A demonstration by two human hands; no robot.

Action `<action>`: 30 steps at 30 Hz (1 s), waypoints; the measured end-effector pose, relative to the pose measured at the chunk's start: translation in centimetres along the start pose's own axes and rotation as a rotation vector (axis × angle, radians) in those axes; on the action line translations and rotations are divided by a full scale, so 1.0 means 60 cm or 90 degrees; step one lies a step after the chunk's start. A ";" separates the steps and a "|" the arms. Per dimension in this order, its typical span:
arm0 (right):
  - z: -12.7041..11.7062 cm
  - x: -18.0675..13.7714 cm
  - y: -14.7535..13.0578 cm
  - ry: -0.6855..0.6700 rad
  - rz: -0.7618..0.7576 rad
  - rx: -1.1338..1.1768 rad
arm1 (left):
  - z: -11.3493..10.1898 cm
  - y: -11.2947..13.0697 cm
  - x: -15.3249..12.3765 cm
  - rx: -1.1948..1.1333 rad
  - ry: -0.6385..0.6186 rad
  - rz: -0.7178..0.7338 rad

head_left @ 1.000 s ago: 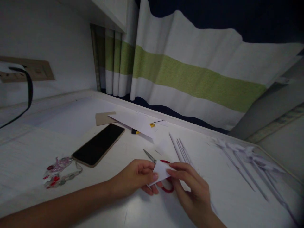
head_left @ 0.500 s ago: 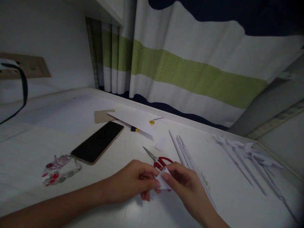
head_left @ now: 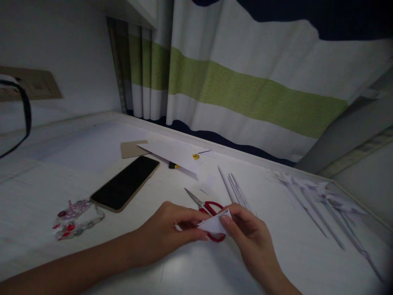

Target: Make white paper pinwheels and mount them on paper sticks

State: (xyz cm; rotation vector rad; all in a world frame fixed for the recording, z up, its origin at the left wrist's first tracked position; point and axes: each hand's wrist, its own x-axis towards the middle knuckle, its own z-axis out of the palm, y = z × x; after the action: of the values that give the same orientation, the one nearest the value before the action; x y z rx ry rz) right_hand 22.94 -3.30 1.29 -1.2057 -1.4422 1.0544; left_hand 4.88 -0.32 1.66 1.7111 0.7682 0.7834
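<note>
A small folded piece of white paper (head_left: 212, 225) is raised above the desk between my two hands. My right hand (head_left: 250, 231) pinches its right end, thumb on the near face and fingers behind. At the paper's left corner, my left hand (head_left: 167, 231) has its thumb and forefinger closed around the edge. Red-handled scissors (head_left: 211, 205) lie on the desk just behind and beneath the paper, blades pointing back and left; the paper and fingers partly cover the handles.
Thin rolled paper sticks (head_left: 236, 188) lie beyond my right hand. Several paper pinwheels on sticks (head_left: 319, 196) rest at the right. A phone (head_left: 126, 184) with a beaded strap (head_left: 72, 221) lies left. Behind it are cardboard (head_left: 132, 149), a white sheet (head_left: 170, 155) and a partly covered yellow-black tool (head_left: 173, 165).
The folded paper has turned and tilted upward to the right in my fingers, showing its layered top edge. My right hand has shifted slightly right and up; more of the scissors' handles shows.
</note>
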 end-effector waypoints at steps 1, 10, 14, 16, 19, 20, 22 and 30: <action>0.000 -0.001 0.000 0.002 -0.005 -0.003 | -0.001 0.005 0.000 0.005 -0.001 0.013; 0.000 -0.002 0.000 -0.014 -0.053 -0.016 | -0.002 0.000 -0.004 0.173 0.052 0.143; -0.002 -0.003 0.005 -0.029 -0.075 -0.021 | -0.002 0.002 -0.005 0.180 0.059 0.112; -0.003 -0.003 0.006 -0.033 -0.090 -0.024 | -0.002 0.002 -0.005 0.184 0.057 0.108; -0.003 -0.003 0.006 -0.032 -0.104 -0.024 | -0.002 -0.005 -0.005 0.191 0.066 0.138; -0.003 -0.003 0.006 -0.032 -0.109 -0.022 | -0.001 -0.009 -0.006 0.193 0.071 0.151; -0.003 -0.002 0.006 -0.034 -0.117 -0.020 | 0.000 -0.015 -0.007 0.194 0.080 0.169; -0.004 -0.004 0.007 -0.042 -0.132 -0.019 | 0.000 -0.018 -0.005 0.190 0.105 0.283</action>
State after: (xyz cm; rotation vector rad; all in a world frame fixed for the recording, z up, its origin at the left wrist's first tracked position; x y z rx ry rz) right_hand 23.25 -3.45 0.86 -1.0248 -1.6019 0.9402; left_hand 4.55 -0.32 0.60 2.1454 0.6435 1.1702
